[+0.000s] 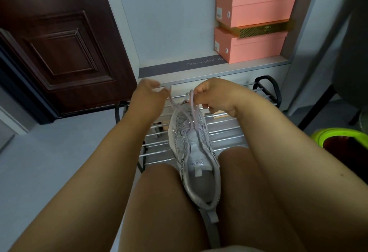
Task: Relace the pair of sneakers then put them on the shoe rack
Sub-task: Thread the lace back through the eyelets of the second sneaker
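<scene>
**Lace ends drawn up over the toe of the sneaker**

The sneaker [194, 152] is wedged between the knees [159, 182], heel toward the body and toe pointed at the shoe rack [225, 132], which lies just beyond and below the toe. Two lace [179, 110] ends are pulled up and away from the toe. One end is pinched at the fingertips of the left hand [149, 94], the remaining fingers loosely spread; the other is held in the right hand [211, 96], whose fingers are curled tight round it. Only one shoe is seen; the other of the pair is not in view.

The sneaker is judged light and soft: a mesh upper that gives under pressure, with glittery trim along the sides that could catch a fingertip or shed if rubbed. The lace looks thin, limp and smooth, so it is likely to slip unless pinched close to its tips, and the stiff tips are the part best gripped for threading. For the later lift to the rack, the shoe is best taken at the firm heel collar or by the sole, not the mesh.

Beyond the rack, pink boxes [253, 42] are stacked on a shelf; a dark door [59, 42] stands to the left of the rack.
</scene>
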